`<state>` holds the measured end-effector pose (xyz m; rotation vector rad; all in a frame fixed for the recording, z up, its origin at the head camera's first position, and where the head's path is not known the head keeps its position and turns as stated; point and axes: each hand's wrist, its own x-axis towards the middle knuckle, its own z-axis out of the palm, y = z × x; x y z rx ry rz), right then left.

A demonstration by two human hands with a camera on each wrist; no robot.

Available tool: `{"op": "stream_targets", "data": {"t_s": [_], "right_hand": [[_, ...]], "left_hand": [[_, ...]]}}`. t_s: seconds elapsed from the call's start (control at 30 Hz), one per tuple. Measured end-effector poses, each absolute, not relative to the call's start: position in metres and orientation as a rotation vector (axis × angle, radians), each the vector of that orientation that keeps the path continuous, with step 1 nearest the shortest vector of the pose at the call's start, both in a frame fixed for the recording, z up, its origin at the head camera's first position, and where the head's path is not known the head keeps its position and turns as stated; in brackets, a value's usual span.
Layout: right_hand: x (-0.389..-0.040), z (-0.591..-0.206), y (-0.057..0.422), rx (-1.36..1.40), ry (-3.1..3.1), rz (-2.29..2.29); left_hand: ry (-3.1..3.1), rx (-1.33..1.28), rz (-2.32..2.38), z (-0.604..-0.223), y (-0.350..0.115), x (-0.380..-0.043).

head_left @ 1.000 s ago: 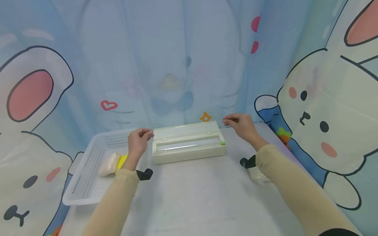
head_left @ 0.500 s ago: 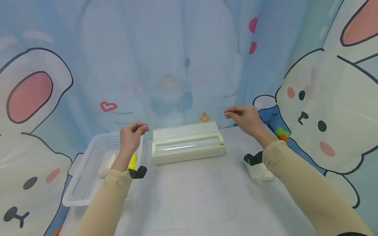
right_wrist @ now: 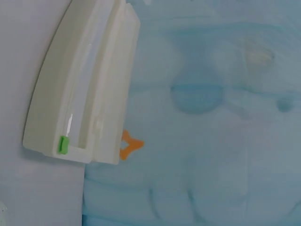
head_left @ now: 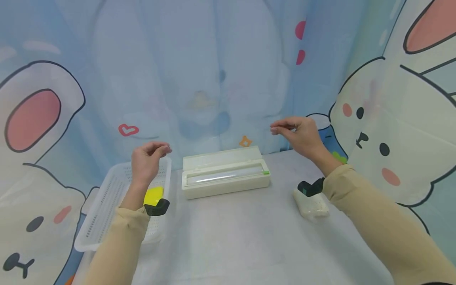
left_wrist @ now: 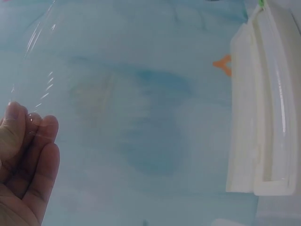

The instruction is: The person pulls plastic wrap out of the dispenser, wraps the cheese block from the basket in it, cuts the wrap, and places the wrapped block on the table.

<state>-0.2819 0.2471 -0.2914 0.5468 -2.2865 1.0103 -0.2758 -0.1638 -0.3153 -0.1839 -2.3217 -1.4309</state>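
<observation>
A sheet of clear cling film [left_wrist: 44, 87] shows as glints at the fingertips of my left hand [head_left: 145, 164], which pinches its edge between thumb and fingers. My right hand [head_left: 301, 136], raised at about the same height across from it, has thumb and fingertips together in a pinch at the film's other side; the film itself hardly shows in the head view. Between and below the hands stands a cream cling film dispenser [head_left: 228, 189], its lid [head_left: 222, 156] tipped back, the roll visible inside and a green slider [right_wrist: 63, 145] at its right end.
At left a white perforated basket [head_left: 82, 244] lies partly behind the left forearm, with a yellow item [head_left: 154, 195] in it. A clear bag of white contents [head_left: 313, 206] rests on the table under the right wrist. A printed curtain [head_left: 199, 59] hangs behind the table.
Both hands have risen and moved apart, the left hand up and leftward over the basket, the right hand up and slightly rightward. The dispenser stays put with its lid back.
</observation>
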Motion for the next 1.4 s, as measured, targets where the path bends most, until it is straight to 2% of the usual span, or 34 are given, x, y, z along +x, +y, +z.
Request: {"op": "stream_targets", "data": {"t_s": [0.4,0.83,1.07,1.4], "right_hand": [[-0.26,-0.272,0.243,0.654,-2.147,1.037],[-0.222,-0.282,0.248,0.744,-2.125,0.956],[-0.193,-0.298,0.256,0.946,-2.124,0.973],[-0.158,-0.319,0.272,1.288,-2.261,1.076]], "left_hand": [[-2.177,-0.332,-1.463,-0.299,-0.172,-0.259],[-2.182,-0.387,-1.425,-0.307,-0.18,-0.225],[-2.274,-0.519,-1.371,-0.315,-0.192,-0.2],[-2.491,-0.852,-1.355,-0.336,-0.211,-0.168]]}}
